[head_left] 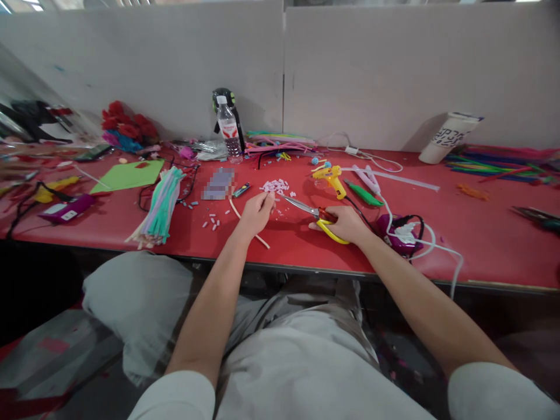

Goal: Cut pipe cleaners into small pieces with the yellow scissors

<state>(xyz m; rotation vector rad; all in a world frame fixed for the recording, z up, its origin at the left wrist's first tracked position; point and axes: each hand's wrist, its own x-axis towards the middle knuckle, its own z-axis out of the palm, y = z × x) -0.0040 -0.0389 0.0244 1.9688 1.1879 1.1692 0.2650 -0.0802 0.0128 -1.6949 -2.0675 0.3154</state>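
My left hand [257, 213] is closed in a pinch above the red table; what lies between its fingertips is too small to make out. A cream pipe cleaner [262, 241] passes behind my left wrist, and I cannot tell whether it is held. My right hand [345, 223] grips scissors [301, 205] by their yellow and red handles, the blades pointing left toward my left fingertips. Just beyond the fingertips lies a heap of short pale pink pieces [277, 186]. Several grey-white cut pieces [212, 221] are scattered left of my left hand.
A bundle of pastel pipe cleaners [161, 204] and a green sheet [129, 176] lie to the left. Behind stands a water bottle [228, 129]. A yellow glue gun [333, 179], green-handled tool [365, 193], purple box [398, 235] with cords, and white cup [448, 139] are on the right.
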